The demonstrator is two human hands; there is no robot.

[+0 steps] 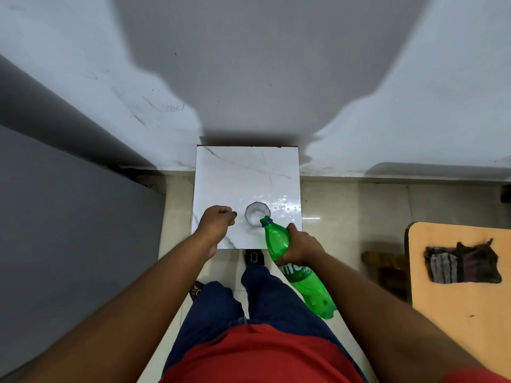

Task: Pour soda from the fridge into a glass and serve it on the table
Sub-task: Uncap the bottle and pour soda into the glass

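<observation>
A clear glass (pixel 255 213) stands on a small white marble table (pixel 243 172) in front of me. My right hand (pixel 300 246) grips a green soda bottle (pixel 279 244) around its upper body and tilts it, so the open mouth with its blue ring rests at the glass's near rim. Pale fizzy liquid shows inside the glass. My left hand (pixel 215 225) is closed to the left of the glass, over the table's near left part, with something small and blue, apparently the bottle cap, pinched in its fingers.
A grey fridge (pixel 69 230) stands close on my left. An orange tabletop (pixel 459 299) with a folded dark cloth (pixel 461 262) is at the right, a brown stool (pixel 384 268) beside it. A white wall rises right behind the marble table. My legs and sandalled feet are below the table's front edge.
</observation>
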